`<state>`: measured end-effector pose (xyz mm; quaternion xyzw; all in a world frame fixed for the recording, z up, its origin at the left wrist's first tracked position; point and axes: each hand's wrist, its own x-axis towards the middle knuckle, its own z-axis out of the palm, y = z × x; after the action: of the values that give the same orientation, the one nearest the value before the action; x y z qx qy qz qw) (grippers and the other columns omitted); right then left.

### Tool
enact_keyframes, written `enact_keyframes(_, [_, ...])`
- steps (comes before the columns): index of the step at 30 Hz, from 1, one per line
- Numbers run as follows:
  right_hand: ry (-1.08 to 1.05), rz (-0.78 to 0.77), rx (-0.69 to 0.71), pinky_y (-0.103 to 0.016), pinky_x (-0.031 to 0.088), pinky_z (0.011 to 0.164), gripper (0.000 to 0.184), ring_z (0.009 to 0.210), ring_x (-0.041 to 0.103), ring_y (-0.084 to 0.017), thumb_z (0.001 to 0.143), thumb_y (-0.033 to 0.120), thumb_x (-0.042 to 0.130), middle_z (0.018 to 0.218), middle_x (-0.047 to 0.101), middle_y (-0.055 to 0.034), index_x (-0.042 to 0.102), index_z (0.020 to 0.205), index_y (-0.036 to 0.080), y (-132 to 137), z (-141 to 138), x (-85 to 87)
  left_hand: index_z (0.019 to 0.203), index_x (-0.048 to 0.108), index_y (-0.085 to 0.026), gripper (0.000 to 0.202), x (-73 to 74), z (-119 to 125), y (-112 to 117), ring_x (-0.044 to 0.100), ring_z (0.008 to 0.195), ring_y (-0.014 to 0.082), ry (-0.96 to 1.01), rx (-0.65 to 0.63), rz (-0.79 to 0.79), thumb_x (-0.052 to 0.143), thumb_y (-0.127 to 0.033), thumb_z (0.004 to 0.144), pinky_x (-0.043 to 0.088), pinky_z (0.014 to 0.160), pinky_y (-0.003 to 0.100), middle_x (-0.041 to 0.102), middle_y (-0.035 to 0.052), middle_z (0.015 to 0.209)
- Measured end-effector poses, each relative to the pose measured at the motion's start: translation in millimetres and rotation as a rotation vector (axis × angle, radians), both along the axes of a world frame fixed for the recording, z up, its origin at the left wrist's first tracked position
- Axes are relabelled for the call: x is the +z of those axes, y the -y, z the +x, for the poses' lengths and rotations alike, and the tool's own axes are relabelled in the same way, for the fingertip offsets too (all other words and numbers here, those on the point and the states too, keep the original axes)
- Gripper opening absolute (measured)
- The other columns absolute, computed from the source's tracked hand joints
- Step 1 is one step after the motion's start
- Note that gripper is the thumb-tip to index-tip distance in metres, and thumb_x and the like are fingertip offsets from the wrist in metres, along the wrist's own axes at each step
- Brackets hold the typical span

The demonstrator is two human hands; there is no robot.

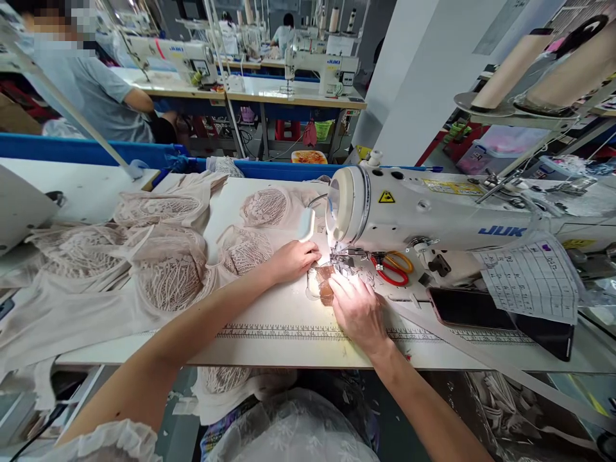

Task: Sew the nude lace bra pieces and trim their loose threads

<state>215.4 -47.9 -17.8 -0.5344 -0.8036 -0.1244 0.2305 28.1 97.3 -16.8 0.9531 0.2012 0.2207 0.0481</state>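
Observation:
A white sewing machine [423, 205] stands over the table, its needle area lit. Just left of the presser foot [339, 255], my left hand [296, 260] has its fingers closed on the edge of a beige lace bra [248, 249]. My right hand [356, 308] is in front of the foot, fingers together and pressed down beside brown tape [326, 294] on the machine bed. What lies under those fingertips is hidden. A pale elastic band [447, 337] runs from beside my right hand to the lower right.
More beige bras [168, 269] are heaped at left. Red-handled scissors [392, 273] lie behind my right hand; a phone [469, 309] and a paper sheet [529, 276] are further right. A printed ruler [283, 332] crosses the table front. Another person [96, 90] sits at far left.

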Motion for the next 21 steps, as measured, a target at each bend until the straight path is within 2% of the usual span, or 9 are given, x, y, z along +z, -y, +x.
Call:
enact_keyframes(3, [-0.047, 0.029, 0.034, -0.042, 0.048, 0.088, 0.035, 0.104, 0.058, -0.028, 0.089, 0.006, 0.047, 0.116, 0.07, -0.0125, 0.064, 0.119, 0.01, 0.9, 2.6, -3.2, 0.125, 0.058, -0.013, 0.032, 13.8, -17.0, 17.7, 0.059, 0.114, 0.025, 0.051, -0.001, 0.003, 0.043, -0.013, 0.097, 0.052, 0.092, 0.039, 0.059, 0.0169, 0.13])
enact_keyframes(5, [-0.084, 0.055, 0.06, -0.041, 0.048, 0.09, 0.036, 0.106, 0.058, -0.027, 0.088, 0.004, 0.046, 0.114, 0.071, -0.0127, 0.065, 0.119, 0.01, 1.3, 4.4, -5.0, 0.131, 0.051, -0.014, 0.037, 27.8, -44.9, 33.2, 0.055, 0.12, 0.0256, 0.017, 0.0, -0.022, 0.051, -0.015, 0.094, 0.051, 0.097, 0.04, 0.055, 0.0174, 0.134])
enact_keyframes(7, [-0.11, 0.056, 0.078, -0.041, 0.048, 0.091, 0.036, 0.106, 0.058, -0.026, 0.088, 0.003, 0.046, 0.112, 0.071, -0.0125, 0.065, 0.117, 0.01, 1.6, 5.0, -5.3, 0.125, 0.054, -0.016, 0.036, 41.0, -82.7, 45.9, 0.056, 0.116, 0.0267, -0.115, 0.062, -0.044, 0.06, -0.022, 0.091, 0.052, 0.094, 0.041, 0.058, 0.0151, 0.128])
enact_keyframes(9, [-0.149, 0.033, 0.102, -0.042, 0.048, 0.09, 0.033, 0.102, 0.059, -0.026, 0.089, 0.003, 0.045, 0.11, 0.071, -0.0113, 0.066, 0.113, 0.012, 2.1, 3.7, -3.7, 0.111, 0.059, -0.018, 0.028, 49.4, -120.8, 52.1, 0.056, 0.114, 0.0293, -0.246, 0.185, -0.019, 0.067, -0.028, 0.087, 0.053, 0.088, 0.041, 0.059, 0.0134, 0.123])
enact_keyframes(12, [-0.298, -0.063, 0.19, -0.041, 0.05, 0.088, 0.028, 0.097, 0.061, -0.024, 0.091, 0.006, 0.045, 0.105, 0.071, -0.0094, 0.067, 0.107, 0.014, 5.3, -4.4, 2.1, 0.09, 0.061, -0.018, 0.01, 52.1, -155.6, 51.4, 0.059, 0.104, 0.0277, -0.364, 0.245, 0.032, 0.065, -0.027, 0.088, 0.051, 0.082, 0.037, 0.063, 0.0112, 0.111])
enact_keyframes(14, [-0.474, -0.188, 0.264, -0.039, 0.052, 0.088, 0.025, 0.098, 0.063, -0.023, 0.095, 0.011, 0.045, 0.104, 0.071, -0.0092, 0.066, 0.107, 0.016, 9.8, -15.7, 7.2, 0.082, 0.057, -0.018, 0.012, 51.9, -157.0, 50.0, 0.061, 0.091, 0.0239, -0.403, 0.217, 0.026, 0.059, -0.023, 0.092, 0.05, 0.077, 0.034, 0.065, 0.0084, 0.095])
enact_keyframes(16, [-0.679, -0.388, 0.322, -0.038, 0.052, 0.093, 0.025, 0.106, 0.064, -0.023, 0.099, 0.021, 0.046, 0.112, 0.071, -0.0108, 0.064, 0.115, 0.017, 15.6, -33.2, 12.2, 0.08, 0.053, -0.018, 0.018, 55.0, -145.2, 50.0, 0.061, 0.075, 0.0208, -0.386, 0.227, -0.01, 0.049, -0.023, 0.097, 0.046, 0.07, 0.03, 0.064, 0.0052, 0.08])
enact_keyframes(19, [-0.967, -0.74, 0.403, -0.039, 0.05, 0.101, 0.045, 0.119, 0.061, -0.024, 0.099, 0.041, 0.051, 0.129, 0.064, -0.0148, 0.05, 0.136, 0.017, 22.7, -67.1, 19.2, 0.098, 0.054, -0.019, 0.019, 67.7, -121.0, 44.9, 0.059, 0.061, 0.019, -0.23, 0.4, -0.112, 0.038, -0.029, 0.102, 0.04, 0.059, 0.027, 0.063, 0.0024, 0.072])
enact_keyframes(21, [-1.092, -0.864, 0.435, -0.038, 0.052, 0.094, 0.055, 0.114, 0.062, -0.024, 0.095, 0.05, 0.054, 0.125, 0.065, -0.0146, 0.047, 0.137, 0.016, 24.3, -86.6, 23.3, 0.117, 0.05, -0.019, 0.024, 78.0, -112.0, 31.3, 0.06, 0.06, 0.0196, -0.108, 0.552, -0.19, 0.037, -0.033, 0.102, 0.041, 0.058, 0.027, 0.065, 0.0029, 0.074])
